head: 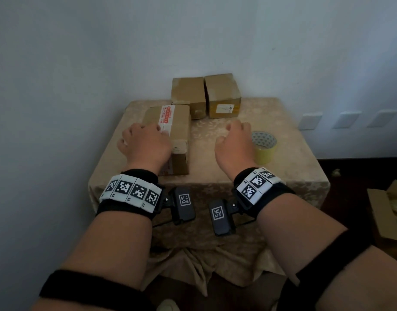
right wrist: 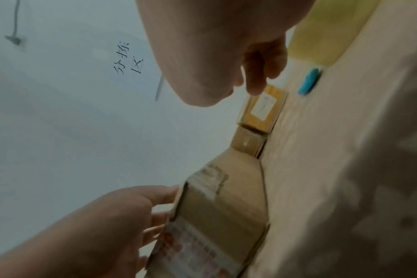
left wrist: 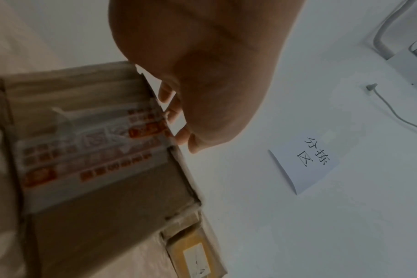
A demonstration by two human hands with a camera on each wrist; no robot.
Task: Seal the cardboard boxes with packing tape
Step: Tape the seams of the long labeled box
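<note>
From the head view, a small tabletop point(head: 282, 167) draped in a beige patterned cloth carries three cardboard boxes and a roll of tape. The nearest box point(head: 177, 131), banded with white-and-red printed tape, lies toward the left edge; the left hand point(head: 145, 142) rests on its top at the near end, fingers laid over the lid, holding nothing. Two smaller boxes stand side by side at the far edge against the wall: a plain one point(head: 188, 95) and one with a yellow front and a white label point(head: 223, 95). The right hand point(head: 234, 140) hovers over the middle of the tabletop, fingers loosely curled and empty, just left of the yellowish tape roll point(head: 263, 147) standing near the right edge. In the left wrist view, the left fingers point(left wrist: 176, 111) lie against the top edge of the printed-tape box, and a white paper note point(left wrist: 305, 165) with handwriting is stuck on the wall. In the right wrist view, the right fingers point(right wrist: 262, 71) hang relaxed and narrow, gripping nothing; the tape roll sits just beside them, and a small blue object point(right wrist: 308, 81) lies on the cloth beyond it.
</note>
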